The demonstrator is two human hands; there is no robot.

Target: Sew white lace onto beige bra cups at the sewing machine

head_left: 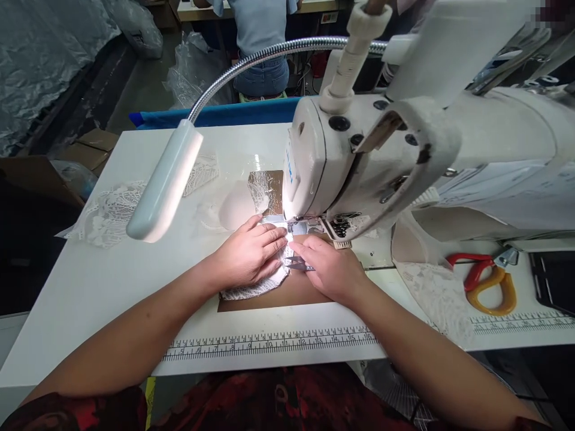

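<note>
My left hand (251,254) lies flat, fingers stretched out, on a white lace piece (256,290) in front of the sewing machine's needle area. My right hand (335,266) is closed around a pair of thread snips (296,263), whose dark blades point left over the lace's edge. Its index fingertip touches the fabric close to my left fingertips. The sewing machine (314,161) stands just beyond both hands, and its head partly hides the stitching spot. A brown sheet (305,290) lies under the lace.
A lamp (164,185) on a bendy metal neck hangs at the left. Loose lace (110,215) and a pale cup-shaped piece (236,206) lie beyond my left hand. Red-and-orange scissors (494,287) rest at the right by more lace. A person (260,36) sits ahead.
</note>
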